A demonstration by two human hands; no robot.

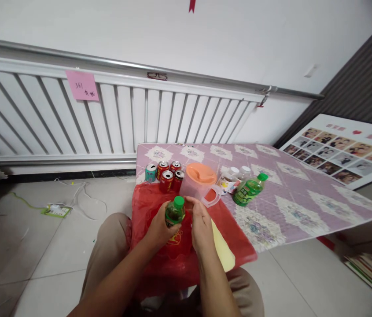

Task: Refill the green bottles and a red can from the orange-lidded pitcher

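My left hand (160, 227) is wrapped round a green-capped drink bottle (175, 210), which I hold upright over the red plastic bag (142, 207). Just right of the bottle is my right hand (200, 222), its fingers stretched forward and nothing seen in them. Behind my hands stands a clear pitcher with an orange lid (201, 173). To its left is a group of cans, with a teal can (150, 173) at the end and a red can (166, 181) in front. A second green bottle (248, 191) leans to the right of the pitcher.
Two jars with white caps (230, 180) stand between the pitcher and the second bottle. A pale yellow sheet (222, 248) lies by my right forearm. The purple flowered tablecloth (285, 193) extends right; a radiator (169, 114) lines the wall. A power strip (56, 210) lies on the floor.
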